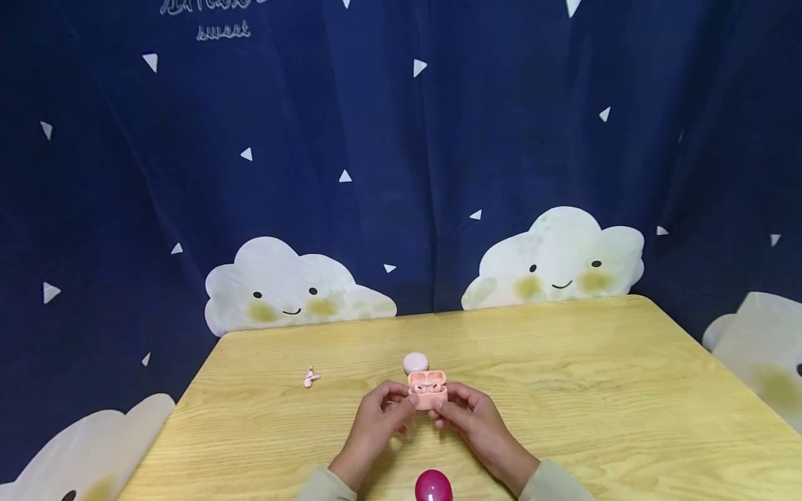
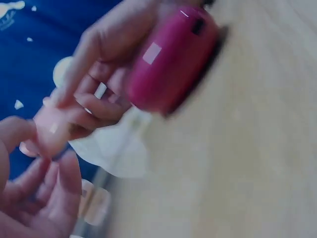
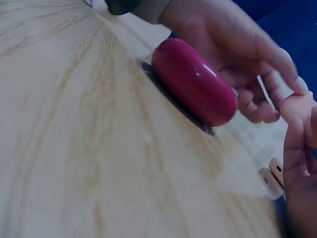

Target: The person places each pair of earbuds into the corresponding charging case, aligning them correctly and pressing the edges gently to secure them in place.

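Note:
Both hands hold a pink earbud case with its lid raised, and two pale earbuds show inside. My left hand grips the case's left side between thumb and fingers. From the right, my right hand pinches the other side, its thumb on the front. In the left wrist view the case is blurred. Just behind it in the head view lies a pale pink rounded case. Nearer to me, between the forearms, sits a glossy magenta oval case.
A pair of loose pink earbuds lies on the wooden table, to the left of the hands. Behind the table's far edge hangs a dark blue curtain with clouds and white triangles.

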Motion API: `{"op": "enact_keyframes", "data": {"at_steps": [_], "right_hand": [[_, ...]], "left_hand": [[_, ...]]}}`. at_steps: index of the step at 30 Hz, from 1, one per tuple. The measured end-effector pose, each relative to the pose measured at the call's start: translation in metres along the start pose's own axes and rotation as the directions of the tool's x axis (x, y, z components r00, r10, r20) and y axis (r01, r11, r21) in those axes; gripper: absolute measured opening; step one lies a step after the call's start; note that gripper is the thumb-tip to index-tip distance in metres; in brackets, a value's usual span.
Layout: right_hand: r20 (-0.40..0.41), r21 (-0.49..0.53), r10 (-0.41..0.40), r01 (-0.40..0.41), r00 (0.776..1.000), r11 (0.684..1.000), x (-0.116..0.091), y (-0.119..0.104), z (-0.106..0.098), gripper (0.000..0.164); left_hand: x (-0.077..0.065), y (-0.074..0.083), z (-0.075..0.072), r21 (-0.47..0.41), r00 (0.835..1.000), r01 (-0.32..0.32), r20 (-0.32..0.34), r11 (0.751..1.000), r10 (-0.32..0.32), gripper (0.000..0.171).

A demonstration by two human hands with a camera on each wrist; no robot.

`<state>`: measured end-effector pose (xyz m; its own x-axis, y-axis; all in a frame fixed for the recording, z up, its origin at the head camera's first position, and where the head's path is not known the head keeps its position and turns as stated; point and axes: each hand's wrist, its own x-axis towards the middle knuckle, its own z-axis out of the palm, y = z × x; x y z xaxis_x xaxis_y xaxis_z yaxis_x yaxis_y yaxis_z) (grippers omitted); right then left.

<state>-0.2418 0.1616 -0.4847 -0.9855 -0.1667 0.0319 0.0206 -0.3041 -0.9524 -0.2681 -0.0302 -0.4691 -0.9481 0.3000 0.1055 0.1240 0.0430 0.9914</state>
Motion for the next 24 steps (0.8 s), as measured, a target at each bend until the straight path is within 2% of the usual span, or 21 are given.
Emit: {"op": "enact_keyframes", "data": {"at_steps": [3, 7, 18, 24], "right_hand": [[0.017, -0.007, -0.008, 0.009, 1.0, 1.0, 0.0, 0.002, 0.001, 0.043], [0.024, -0.015, -0.027, 0.027, 0.999, 1.0, 0.002, 0.002, 0.003, 0.043], [0.008, -0.051, -0.005, 0.006, 1.0, 0.999, 0.0, 0.003, 0.005, 0.046], [-0.071, -0.032, -0.029, 0.027, 0.997, 0.999, 0.002, 0.004, 0.003, 0.053]], "left_hand": [[-0.001, -0.01, -0.002, -0.089, 0.999, 0.018, 0.036, 0.996, -0.015, 0.033], [0.0, -0.017, -0.005, -0.159, 0.999, 0.012, 0.051, 0.987, -0.004, 0.035], [-0.003, -0.023, -0.006, -0.176, 0.998, -0.013, 0.061, 0.984, 0.024, 0.035], [0.0, -0.027, -0.004, -0.191, 0.999, -0.009, 0.043, 0.981, 0.018, 0.034]]}}
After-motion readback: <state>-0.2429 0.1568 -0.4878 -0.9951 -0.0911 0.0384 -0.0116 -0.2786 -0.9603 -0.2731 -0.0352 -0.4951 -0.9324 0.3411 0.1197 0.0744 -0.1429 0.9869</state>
